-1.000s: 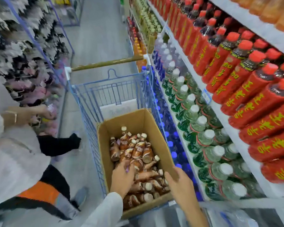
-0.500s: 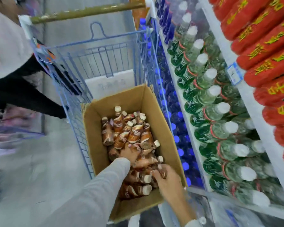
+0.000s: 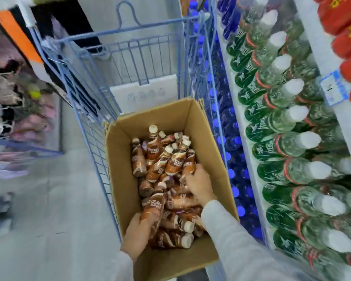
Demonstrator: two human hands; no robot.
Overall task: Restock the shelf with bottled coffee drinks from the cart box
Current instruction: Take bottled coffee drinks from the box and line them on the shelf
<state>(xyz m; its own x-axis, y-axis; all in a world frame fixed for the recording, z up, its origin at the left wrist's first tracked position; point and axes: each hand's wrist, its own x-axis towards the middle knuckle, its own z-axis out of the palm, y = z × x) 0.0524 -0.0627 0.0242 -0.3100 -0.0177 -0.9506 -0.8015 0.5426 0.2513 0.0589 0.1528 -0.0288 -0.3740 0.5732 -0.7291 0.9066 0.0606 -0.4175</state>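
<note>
Hands (image 3: 136,236) (image 3: 199,184) around coffee bottles (image 3: 175,163) in box (image 3: 124,179)

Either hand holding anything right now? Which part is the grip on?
Left hand grips a coffee bottle round its lower body. Right hand has fingers on the base of a second bottle; a closed grip cannot be told.
</note>
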